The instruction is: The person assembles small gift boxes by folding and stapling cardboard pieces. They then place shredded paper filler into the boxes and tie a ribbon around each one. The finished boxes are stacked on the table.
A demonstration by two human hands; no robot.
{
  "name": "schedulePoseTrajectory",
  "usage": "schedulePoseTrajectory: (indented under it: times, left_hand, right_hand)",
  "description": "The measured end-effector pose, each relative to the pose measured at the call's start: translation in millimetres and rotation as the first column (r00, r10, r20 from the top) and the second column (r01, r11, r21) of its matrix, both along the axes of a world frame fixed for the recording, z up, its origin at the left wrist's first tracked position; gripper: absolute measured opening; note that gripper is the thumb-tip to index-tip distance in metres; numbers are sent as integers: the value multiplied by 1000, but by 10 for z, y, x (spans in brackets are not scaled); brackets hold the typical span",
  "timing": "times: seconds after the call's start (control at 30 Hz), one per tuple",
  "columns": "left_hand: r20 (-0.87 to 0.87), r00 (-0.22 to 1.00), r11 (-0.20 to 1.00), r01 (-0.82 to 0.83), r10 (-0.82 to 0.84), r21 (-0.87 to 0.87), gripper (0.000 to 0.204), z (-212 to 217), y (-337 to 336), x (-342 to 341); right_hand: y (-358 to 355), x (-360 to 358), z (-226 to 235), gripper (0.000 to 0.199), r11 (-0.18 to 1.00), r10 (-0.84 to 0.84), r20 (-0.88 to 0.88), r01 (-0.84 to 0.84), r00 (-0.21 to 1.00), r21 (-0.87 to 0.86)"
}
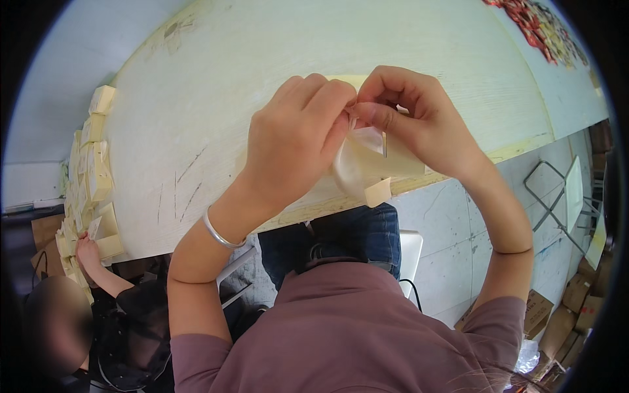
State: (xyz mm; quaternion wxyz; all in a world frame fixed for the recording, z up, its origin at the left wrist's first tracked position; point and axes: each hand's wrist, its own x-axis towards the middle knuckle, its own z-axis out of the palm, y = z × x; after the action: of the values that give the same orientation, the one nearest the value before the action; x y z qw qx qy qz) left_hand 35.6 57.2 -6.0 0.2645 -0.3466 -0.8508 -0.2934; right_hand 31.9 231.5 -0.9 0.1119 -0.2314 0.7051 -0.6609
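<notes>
Both sets of fingertips pinch together at the top of a pale, translucent bag (357, 167): the left hand (298, 131) grips its upper edge from the left, the right hand (413, 114) from the right, thumbs nearly touching. It hangs just over the near edge of the white table (216, 98). Far left, small yellow boxes (92, 164) are stacked, another person's hand (86, 247) beside them.
</notes>
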Motion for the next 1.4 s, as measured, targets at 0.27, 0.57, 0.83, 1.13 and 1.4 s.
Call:
schedulePoseTrajectory:
  times: [0.27, 0.57, 0.83, 1.13, 1.4]
  left_hand:
    - [139, 990, 996, 22, -33, 81, 16, 40, -38, 17]
    - [334, 924, 981, 153, -185, 122, 15, 52, -124, 3]
    - [301, 929, 976, 215, -214, 31, 13, 161, -158, 43]
    - [76, 994, 996, 82, -84, 39, 7, 74, -309, 56]
    - [-161, 980, 979, -143, 119, -143, 7, 139, -368, 219]
  right_hand:
    - [43, -102, 97, 15, 977, 100, -178, -63, 979, 202]
    - [-26, -28, 49, 9, 976, 61, -68, -46, 996, 211]
    - [-63, -9, -36, 3, 955, 59, -320, 40, 946, 294]
    - [-81, 14, -47, 7, 876, 93, -625, 235, 775, 422]
    - [-19, 110, 10, 12, 748, 194, -771, 417, 607, 516]
